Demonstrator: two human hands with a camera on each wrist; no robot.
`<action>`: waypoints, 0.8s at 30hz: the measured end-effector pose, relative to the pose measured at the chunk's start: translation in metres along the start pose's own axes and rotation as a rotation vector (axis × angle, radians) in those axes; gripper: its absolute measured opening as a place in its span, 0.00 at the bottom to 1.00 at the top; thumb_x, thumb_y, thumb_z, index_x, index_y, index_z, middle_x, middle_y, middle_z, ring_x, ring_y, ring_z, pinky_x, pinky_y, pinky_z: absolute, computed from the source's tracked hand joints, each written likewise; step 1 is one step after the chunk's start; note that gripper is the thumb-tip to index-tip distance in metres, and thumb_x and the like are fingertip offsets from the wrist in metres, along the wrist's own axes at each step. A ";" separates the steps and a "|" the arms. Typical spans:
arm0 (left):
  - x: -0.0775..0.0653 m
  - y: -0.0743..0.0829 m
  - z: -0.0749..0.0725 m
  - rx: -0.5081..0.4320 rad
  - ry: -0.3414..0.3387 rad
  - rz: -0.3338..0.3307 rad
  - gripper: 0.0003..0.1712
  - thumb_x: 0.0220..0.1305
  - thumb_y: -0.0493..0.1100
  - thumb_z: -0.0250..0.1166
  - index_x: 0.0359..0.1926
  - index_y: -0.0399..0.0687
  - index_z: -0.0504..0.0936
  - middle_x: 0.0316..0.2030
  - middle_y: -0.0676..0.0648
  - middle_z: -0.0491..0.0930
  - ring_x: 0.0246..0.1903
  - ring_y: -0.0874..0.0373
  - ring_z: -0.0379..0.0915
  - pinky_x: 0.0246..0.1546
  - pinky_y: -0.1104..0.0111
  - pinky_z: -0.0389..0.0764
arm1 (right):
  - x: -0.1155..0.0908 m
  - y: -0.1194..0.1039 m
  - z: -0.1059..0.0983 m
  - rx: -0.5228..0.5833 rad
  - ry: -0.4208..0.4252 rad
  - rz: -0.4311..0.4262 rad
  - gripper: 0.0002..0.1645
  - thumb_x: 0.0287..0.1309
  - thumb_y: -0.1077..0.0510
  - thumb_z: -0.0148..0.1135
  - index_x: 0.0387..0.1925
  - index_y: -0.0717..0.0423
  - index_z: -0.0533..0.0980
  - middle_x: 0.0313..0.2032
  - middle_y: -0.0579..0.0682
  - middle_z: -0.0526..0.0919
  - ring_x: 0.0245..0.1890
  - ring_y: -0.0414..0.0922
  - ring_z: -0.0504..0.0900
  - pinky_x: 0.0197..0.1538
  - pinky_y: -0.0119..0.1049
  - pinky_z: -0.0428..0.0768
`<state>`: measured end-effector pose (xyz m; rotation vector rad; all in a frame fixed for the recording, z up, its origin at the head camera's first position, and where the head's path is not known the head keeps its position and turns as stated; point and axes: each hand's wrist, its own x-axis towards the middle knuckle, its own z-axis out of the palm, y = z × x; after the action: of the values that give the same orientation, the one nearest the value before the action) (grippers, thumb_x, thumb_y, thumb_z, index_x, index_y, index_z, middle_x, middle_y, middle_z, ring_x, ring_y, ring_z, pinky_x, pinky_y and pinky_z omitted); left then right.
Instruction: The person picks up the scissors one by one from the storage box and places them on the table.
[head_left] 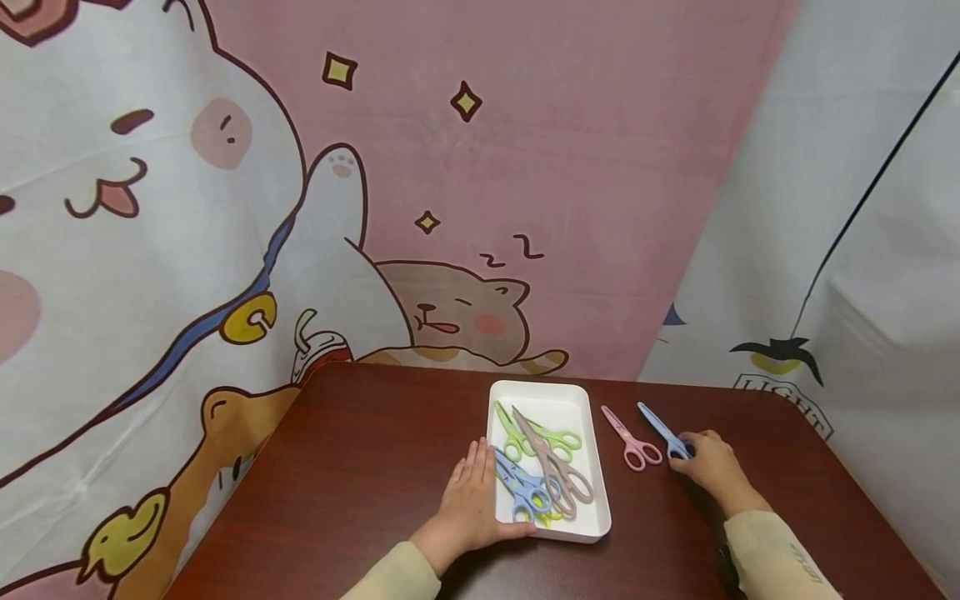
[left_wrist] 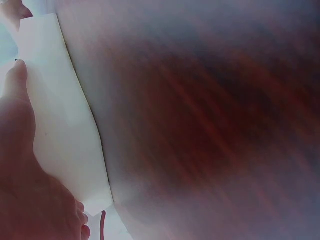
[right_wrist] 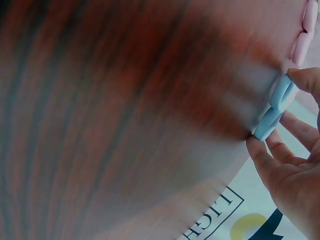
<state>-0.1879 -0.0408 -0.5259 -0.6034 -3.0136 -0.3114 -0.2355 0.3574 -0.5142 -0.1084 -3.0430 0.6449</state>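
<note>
A white tray holds several scissors: green scissors at the back, brownish-pink scissors across the middle and blue scissors at the front left. My left hand lies along the tray's left side with straight fingers, its thumb at the near edge; the left wrist view shows it against the tray's outer wall. To the right, my right hand pinches the handles of separate light-blue scissors, whose blades point away. In the right wrist view thumb and fingers are at the blue handle loops.
Pink scissors lie on the dark red-brown table between the tray and the blue scissors. Behind the table hangs a cloth printed with cartoon animals. Another white printed cloth is on the right.
</note>
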 end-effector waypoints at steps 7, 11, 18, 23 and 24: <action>0.000 0.001 -0.002 0.001 -0.009 -0.003 0.79 0.33 0.91 0.45 0.72 0.35 0.48 0.73 0.35 0.45 0.73 0.45 0.40 0.69 0.55 0.55 | 0.000 0.000 0.000 -0.007 0.000 -0.008 0.33 0.47 0.55 0.69 0.51 0.74 0.72 0.45 0.74 0.71 0.41 0.64 0.72 0.47 0.62 0.72; 0.000 0.001 -0.002 -0.001 -0.011 -0.004 0.79 0.33 0.91 0.45 0.72 0.35 0.48 0.73 0.35 0.44 0.73 0.45 0.40 0.69 0.55 0.55 | 0.001 0.001 0.001 -0.015 -0.003 -0.011 0.33 0.47 0.55 0.69 0.51 0.75 0.72 0.45 0.74 0.71 0.41 0.65 0.72 0.47 0.62 0.72; 0.000 0.001 -0.002 -0.010 -0.003 -0.001 0.79 0.33 0.91 0.45 0.72 0.35 0.48 0.73 0.35 0.45 0.73 0.45 0.40 0.69 0.55 0.55 | 0.001 0.000 0.003 -0.050 0.004 -0.025 0.34 0.48 0.55 0.68 0.51 0.76 0.72 0.44 0.75 0.70 0.41 0.67 0.72 0.47 0.62 0.72; 0.000 0.001 -0.001 -0.005 -0.006 0.000 0.79 0.33 0.91 0.44 0.72 0.35 0.48 0.73 0.35 0.44 0.73 0.45 0.40 0.69 0.55 0.55 | 0.000 -0.002 0.005 -0.066 0.007 -0.037 0.34 0.49 0.55 0.67 0.51 0.76 0.71 0.44 0.76 0.69 0.41 0.69 0.70 0.46 0.62 0.71; 0.000 0.001 -0.001 -0.004 -0.007 0.000 0.79 0.33 0.91 0.44 0.72 0.35 0.47 0.73 0.35 0.44 0.73 0.45 0.40 0.69 0.55 0.55 | 0.000 -0.002 0.005 -0.068 0.009 -0.038 0.34 0.49 0.55 0.66 0.51 0.76 0.71 0.44 0.76 0.69 0.41 0.69 0.70 0.45 0.62 0.71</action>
<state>-0.1876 -0.0404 -0.5246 -0.6056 -3.0206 -0.3157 -0.2356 0.3539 -0.5183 -0.0543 -3.0503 0.5368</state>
